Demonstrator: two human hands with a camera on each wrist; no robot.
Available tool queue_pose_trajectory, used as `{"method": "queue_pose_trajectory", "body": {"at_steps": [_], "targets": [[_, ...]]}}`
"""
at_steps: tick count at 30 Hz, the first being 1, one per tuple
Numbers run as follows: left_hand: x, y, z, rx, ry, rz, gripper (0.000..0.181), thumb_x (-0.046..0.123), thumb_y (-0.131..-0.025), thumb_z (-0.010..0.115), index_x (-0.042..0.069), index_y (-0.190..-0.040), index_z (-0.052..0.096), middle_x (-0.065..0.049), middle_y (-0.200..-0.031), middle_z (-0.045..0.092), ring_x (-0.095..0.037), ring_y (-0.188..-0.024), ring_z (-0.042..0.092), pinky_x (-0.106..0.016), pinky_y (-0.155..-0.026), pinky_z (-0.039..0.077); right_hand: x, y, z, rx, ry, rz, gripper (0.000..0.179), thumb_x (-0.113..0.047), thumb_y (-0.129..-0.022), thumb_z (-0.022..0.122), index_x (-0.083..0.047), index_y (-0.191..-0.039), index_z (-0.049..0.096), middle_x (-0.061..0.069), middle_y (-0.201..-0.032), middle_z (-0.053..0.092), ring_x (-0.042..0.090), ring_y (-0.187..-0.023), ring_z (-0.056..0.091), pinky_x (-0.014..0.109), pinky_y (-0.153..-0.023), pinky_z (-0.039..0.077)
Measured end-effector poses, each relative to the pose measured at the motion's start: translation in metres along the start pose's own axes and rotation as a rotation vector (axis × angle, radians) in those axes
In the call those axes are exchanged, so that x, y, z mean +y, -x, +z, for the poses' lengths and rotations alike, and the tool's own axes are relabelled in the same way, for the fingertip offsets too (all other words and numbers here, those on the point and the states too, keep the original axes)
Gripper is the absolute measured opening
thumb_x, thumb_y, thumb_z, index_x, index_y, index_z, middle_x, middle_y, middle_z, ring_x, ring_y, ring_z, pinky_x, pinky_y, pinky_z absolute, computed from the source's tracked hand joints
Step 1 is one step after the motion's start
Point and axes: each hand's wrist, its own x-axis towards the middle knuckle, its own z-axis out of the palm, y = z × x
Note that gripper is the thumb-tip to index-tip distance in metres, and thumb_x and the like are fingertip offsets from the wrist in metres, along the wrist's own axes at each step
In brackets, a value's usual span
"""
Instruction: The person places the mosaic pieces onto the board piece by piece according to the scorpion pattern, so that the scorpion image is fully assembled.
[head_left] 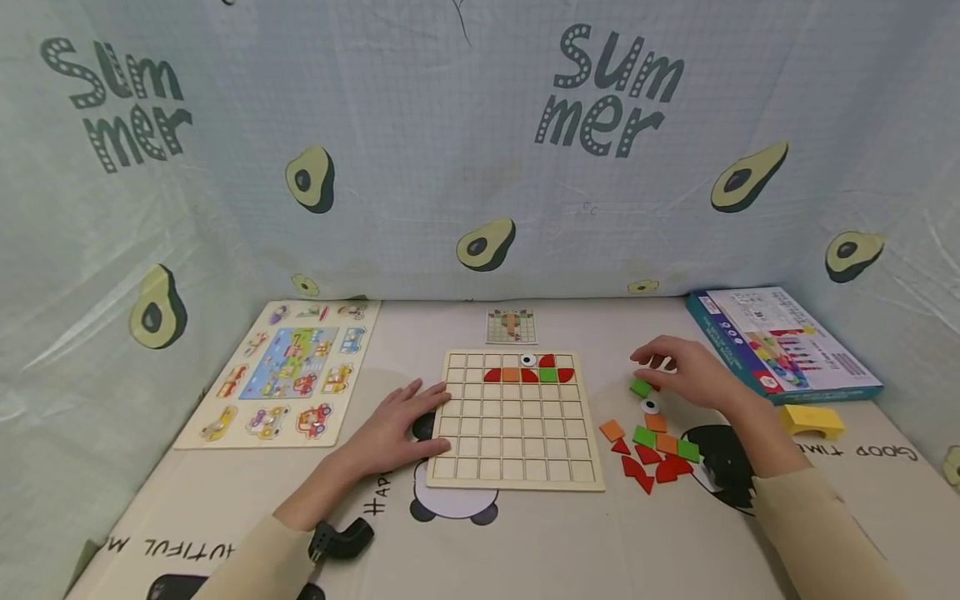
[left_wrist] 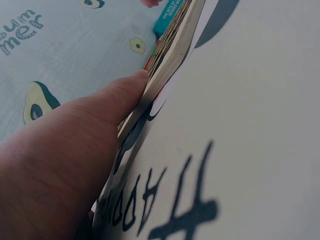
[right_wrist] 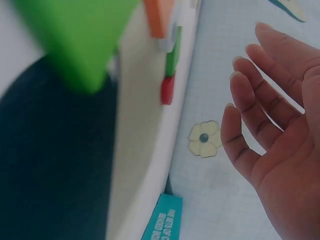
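Note:
A wooden grid board lies on the table with a short row of pieces near its far edge: red rounded pieces, an orange square, a green square and a white eye disc. My left hand rests against the board's left side, fingers spread; in the left wrist view its thumb touches the edge. To the board's right, my right hand hovers over a green piece, fingers loosely bent and holding nothing. Below it lie loose red, orange and green pieces and another eye disc.
A small pattern card lies behind the board. On the left is a picture puzzle board. A blue-edged box and a yellow arch block stand on the right. A printed sheet hangs behind the table.

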Motion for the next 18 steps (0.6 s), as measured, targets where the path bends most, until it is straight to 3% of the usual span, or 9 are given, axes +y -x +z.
{"method": "queue_pose_trajectory", "body": {"at_steps": [18], "targets": [[0.001,0.0,-0.001,-0.007,-0.009,0.005,0.072,0.047,-0.09,0.072,0.011,-0.149,0.051,-0.007,-0.158,0.04,-0.04,-0.15,0.02,-0.06,-0.118,0.016,0.018,0.022,0.004,-0.09,-0.067,-0.037,0.027,-0.011,-0.094,0.073,-0.006,-0.12,0.07,0.001,-0.106,0.067,0.021,-0.096,0.058,0.025,-0.081,0.053]]}}
